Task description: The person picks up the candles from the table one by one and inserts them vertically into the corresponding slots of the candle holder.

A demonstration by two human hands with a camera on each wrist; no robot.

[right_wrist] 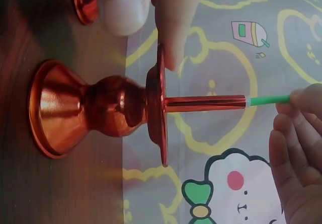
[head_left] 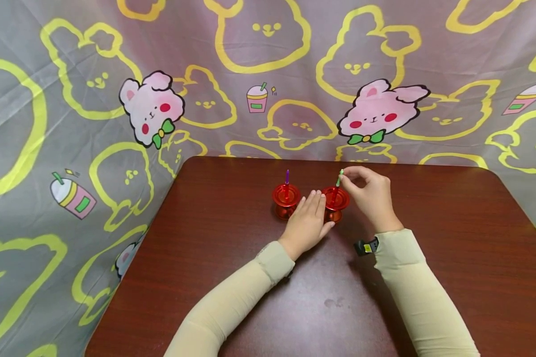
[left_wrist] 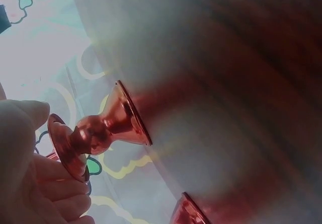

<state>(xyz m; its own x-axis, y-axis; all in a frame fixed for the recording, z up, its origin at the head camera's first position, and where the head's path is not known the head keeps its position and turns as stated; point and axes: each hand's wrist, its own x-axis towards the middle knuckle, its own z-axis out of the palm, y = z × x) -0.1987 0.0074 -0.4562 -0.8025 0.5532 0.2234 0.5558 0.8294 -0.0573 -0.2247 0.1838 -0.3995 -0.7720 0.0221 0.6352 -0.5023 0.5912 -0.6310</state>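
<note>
Two shiny red metal candle holders stand upright on the table. The right candle holder [head_left: 340, 203] has a thin tube rising from its dish, and a green candle [right_wrist: 269, 100] with its lower end at the tube's mouth. My right hand [head_left: 371, 197] pinches that candle near its top between thumb and fingertips. My left hand [head_left: 307, 223] holds the right holder by its dish, thumb on one side and fingers on the other. Beside it, the left candle holder [head_left: 285, 194] carries a purple candle [head_left: 287, 176] upright in its tube.
The dark brown wooden table [head_left: 196, 238] has rounded far corners. Behind it and at its left hangs a grey curtain [head_left: 232, 44] printed with cartoon animals and drink cups. A black strap [head_left: 366, 247] sits at my right wrist.
</note>
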